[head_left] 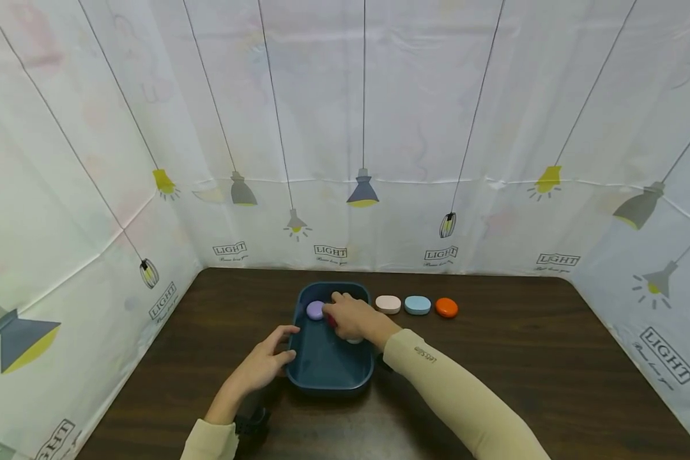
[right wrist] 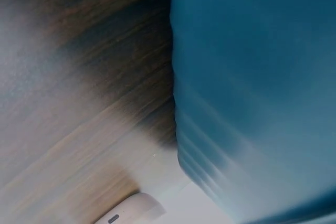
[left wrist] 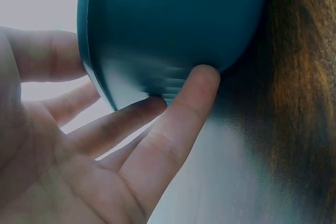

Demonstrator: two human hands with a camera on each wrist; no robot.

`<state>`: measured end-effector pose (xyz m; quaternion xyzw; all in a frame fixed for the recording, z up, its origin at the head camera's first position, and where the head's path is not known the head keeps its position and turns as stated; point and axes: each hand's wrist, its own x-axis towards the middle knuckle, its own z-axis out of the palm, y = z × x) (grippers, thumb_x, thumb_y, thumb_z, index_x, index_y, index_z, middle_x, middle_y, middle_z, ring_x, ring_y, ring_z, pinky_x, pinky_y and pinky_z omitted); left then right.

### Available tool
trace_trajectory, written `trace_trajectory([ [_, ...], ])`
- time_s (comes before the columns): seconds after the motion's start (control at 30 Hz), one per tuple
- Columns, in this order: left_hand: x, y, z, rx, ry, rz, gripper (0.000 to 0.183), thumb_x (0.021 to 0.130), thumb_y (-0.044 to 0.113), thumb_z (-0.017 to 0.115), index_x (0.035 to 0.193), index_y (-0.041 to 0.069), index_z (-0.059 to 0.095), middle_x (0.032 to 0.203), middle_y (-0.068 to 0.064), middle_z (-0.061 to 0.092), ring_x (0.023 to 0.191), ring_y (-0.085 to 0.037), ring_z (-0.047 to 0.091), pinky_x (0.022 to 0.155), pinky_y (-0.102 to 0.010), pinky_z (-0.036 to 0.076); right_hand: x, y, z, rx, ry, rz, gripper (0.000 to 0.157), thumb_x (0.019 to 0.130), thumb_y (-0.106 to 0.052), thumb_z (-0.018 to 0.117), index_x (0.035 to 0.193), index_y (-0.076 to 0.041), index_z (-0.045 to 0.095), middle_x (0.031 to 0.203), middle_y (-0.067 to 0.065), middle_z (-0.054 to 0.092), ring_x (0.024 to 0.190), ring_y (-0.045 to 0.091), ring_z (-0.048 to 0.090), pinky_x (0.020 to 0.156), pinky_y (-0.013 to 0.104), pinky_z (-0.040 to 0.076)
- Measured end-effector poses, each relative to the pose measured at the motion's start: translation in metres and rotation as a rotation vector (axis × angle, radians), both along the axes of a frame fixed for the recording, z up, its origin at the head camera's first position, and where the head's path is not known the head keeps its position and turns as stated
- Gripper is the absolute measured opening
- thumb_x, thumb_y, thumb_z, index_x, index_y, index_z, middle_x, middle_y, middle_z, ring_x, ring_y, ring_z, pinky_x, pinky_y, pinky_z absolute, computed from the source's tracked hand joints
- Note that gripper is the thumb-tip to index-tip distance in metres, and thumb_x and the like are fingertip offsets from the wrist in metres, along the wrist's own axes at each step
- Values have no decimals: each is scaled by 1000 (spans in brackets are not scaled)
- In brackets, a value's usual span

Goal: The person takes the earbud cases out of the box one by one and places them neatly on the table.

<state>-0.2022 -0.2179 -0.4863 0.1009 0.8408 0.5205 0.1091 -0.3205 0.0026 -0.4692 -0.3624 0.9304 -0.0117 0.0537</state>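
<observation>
A dark blue plastic bin (head_left: 329, 374) stands on the table. My right hand (head_left: 353, 317) reaches inside it and holds a small red rounded piece (head_left: 331, 321), mostly hidden under the fingers. A round lilac piece (head_left: 315, 310) lies in the bin to the left of that hand. Below the hand, a whitish piece (head_left: 354, 341) shows only in part. My left hand (head_left: 264, 361) is at the bin's left side, and in the left wrist view its extended fingers (left wrist: 197, 90) touch the outer wall. The right wrist view shows the bin's outer wall but not the hand.
Right of the bin, a pale pink oval case (head_left: 388, 304), a light blue one (head_left: 417, 305) and an orange round one (head_left: 446, 308) sit in a row on the dark wooden table (head_left: 523, 370). A white curtain (head_left: 402, 128) printed with lamps hangs behind and around the table.
</observation>
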Motion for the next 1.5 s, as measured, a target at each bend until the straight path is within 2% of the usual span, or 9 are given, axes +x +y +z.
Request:
trace_trajectory([
  [0.33, 1, 1, 0, 11, 0, -7, 44, 99, 13, 49, 141, 15, 38, 141, -22, 39, 111, -35, 56, 74, -41, 55, 16, -3, 5, 2, 21, 42, 30, 81, -25, 71, 109, -23, 60, 102, 0, 51, 88, 17, 46, 67, 31, 48],
  [0.6, 2, 2, 1, 13, 1, -5, 43, 99, 13, 48, 141, 15, 38, 140, -23, 39, 110, -36, 56, 75, -41, 55, 27, 2, 15, -36, 42, 62, 35, 80, -25, 71, 113, -23, 59, 105, 0, 50, 90, 16, 44, 65, 28, 48],
  [0.8, 3, 1, 2, 19, -3, 9, 42, 98, 12, 50, 139, 19, 41, 139, -23, 40, 108, -35, 57, 74, -41, 56, 39, 6, 22, -98, 90, 111, 33, 80, -22, 69, 111, -21, 60, 101, 0, 48, 87, 16, 43, 61, 25, 46],
  [1.13, 5, 1, 4, 59, -7, -6, 45, 98, 14, 50, 141, 17, 38, 142, -23, 38, 108, -35, 57, 72, -41, 55, 56, 12, 25, -161, 128, 126, 29, 80, -21, 69, 109, -20, 61, 101, -1, 47, 86, 16, 40, 64, 26, 44],
  [1.5, 7, 6, 11, 25, -19, 30, 43, 98, 11, 49, 139, 17, 40, 141, -25, 37, 109, -38, 56, 75, -45, 55, 68, 30, 37, -191, 192, 127, 27, 80, -22, 70, 105, -22, 60, 101, -2, 47, 86, 15, 39, 65, 25, 45],
])
